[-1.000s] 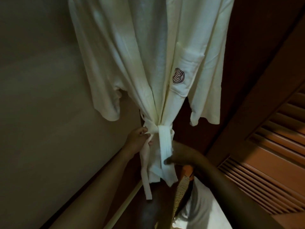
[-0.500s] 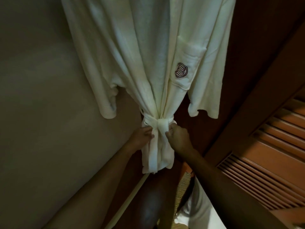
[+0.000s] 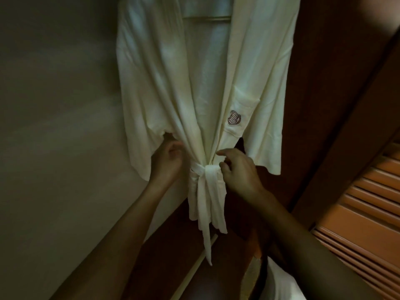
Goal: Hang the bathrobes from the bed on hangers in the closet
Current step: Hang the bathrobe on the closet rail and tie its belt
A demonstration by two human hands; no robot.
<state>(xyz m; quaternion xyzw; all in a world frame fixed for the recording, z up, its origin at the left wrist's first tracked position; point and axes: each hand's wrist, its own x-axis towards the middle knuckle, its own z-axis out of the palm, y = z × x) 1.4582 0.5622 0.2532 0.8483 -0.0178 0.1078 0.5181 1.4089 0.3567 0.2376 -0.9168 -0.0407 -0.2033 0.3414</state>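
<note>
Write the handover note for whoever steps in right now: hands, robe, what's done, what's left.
Left hand: curled against the side of the bathrobe by the belt; grip unclear.
Right hand: loosely curled beside the knot, holding nothing visible.
Bathrobe hangs on a hanger in the closet, belt tied at the waist, ends dangling.
Done: this robe hung and tied.
Left: let go; fetch any remaining robes, bed out of view.

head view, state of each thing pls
hanger, carrying the robe
robe, hanging, front gathered at waist
belt, tied, ends hanging loose
left hand, curled against robe's side, grip unclear
right hand, at the knot, index finger out, grip unclear
</note>
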